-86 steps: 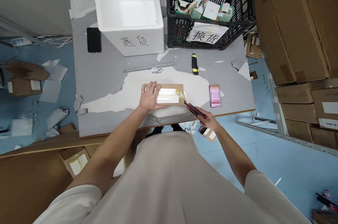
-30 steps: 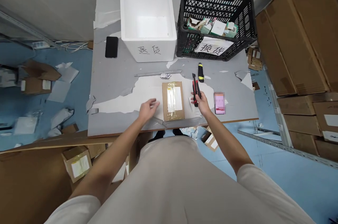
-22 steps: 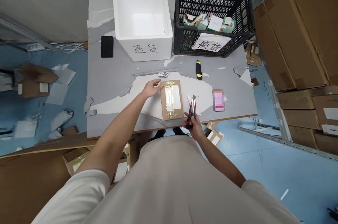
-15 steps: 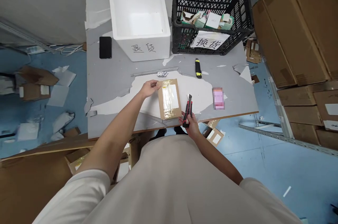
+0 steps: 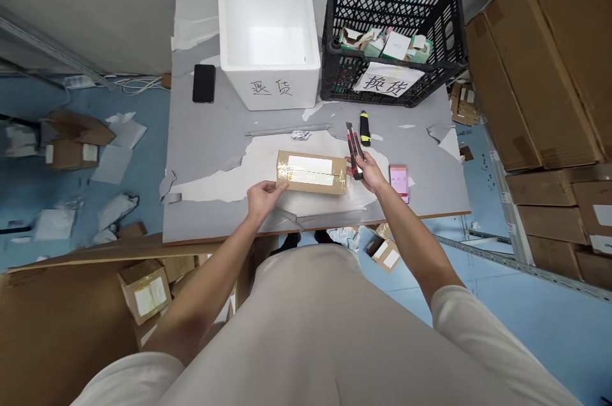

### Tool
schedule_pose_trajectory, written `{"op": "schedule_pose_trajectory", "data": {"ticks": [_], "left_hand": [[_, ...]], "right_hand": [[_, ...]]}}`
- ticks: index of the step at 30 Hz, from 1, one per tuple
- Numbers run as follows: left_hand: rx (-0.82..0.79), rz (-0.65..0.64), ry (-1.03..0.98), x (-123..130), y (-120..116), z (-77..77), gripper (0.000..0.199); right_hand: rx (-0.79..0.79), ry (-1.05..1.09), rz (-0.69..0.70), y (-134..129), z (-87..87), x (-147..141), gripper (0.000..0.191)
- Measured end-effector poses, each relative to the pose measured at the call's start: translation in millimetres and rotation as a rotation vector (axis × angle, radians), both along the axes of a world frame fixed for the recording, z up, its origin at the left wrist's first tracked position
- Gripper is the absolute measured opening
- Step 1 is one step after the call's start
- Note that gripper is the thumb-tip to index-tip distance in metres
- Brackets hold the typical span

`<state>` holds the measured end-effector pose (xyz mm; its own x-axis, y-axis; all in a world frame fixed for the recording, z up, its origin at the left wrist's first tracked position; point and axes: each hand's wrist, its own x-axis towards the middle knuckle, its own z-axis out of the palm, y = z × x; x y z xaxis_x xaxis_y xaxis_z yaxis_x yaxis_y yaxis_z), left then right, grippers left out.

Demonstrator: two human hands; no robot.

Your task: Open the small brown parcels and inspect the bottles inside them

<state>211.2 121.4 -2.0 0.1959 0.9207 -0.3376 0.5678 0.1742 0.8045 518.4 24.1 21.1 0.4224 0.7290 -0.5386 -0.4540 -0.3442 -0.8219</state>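
The taped carton [image 5: 310, 178] is at the front half of the table [image 5: 205, 145], near the middle of the front edge, between the 2 hands. Its long axis runs nearly parallel to that edge, the right end a little closer to it. The left hand [image 5: 262, 200] is the nearer: it pinches the carton's front left corner, so the carton lies to the right of that grip. The right hand [image 5: 368, 170] clasps a red-and-black knife [image 5: 354, 151], blade toward the back edge (not toward the carton). From this grip the carton lies to the left, its end just beside the fingers; I cannot tell whether they touch. A black-and-yellow cutter [image 5: 364, 129] lies just behind the knife, and a lit phone [image 5: 400, 183] rests toward the front right corner.
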Motion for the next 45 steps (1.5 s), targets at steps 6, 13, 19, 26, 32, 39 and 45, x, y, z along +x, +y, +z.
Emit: {"op": "schedule_pose_trajectory", "data": {"ticks": [6, 13, 19, 26, 32, 39, 45], "left_hand": [[-0.074, 0.067, 0.034, -3.9, -21.3, -1.5, 0.047], [0.296, -0.191, 0.232, 4.9, -11.6, 8.3, 0.08], [0.543, -0.836, 0.412, 49.3, 19.3, 21.4, 0.107], [0.537, -1.02, 0.58, 74.9, 22.2, 25.8, 0.131], [0.561, -1.009, 0.57, 72.7, 20.4, 25.8, 0.127], [0.562, -0.996, 0.548, 73.8, 21.3, 26.0, 0.125], [0.545, -0.962, 0.558, 74.4, 18.3, 23.8, 0.123]], "right_hand": [[-0.018, -0.059, 0.125, 22.1, -7.7, 1.5, 0.033], [0.034, -0.189, 0.049, -16.5, -15.0, 2.3, 0.047], [-0.098, -0.363, 0.135, -85.1, -16.5, -11.3, 0.06], [-0.137, -0.364, 0.222, -103.6, -18.4, -30.1, 0.073], [-0.135, -0.328, 0.228, -104.2, -16.1, -30.1, 0.074], [-0.177, -0.356, 0.272, -103.5, -7.8, -28.6, 0.071], [-0.201, -0.453, 0.404, -108.2, 8.5, -10.6, 0.063]]}}
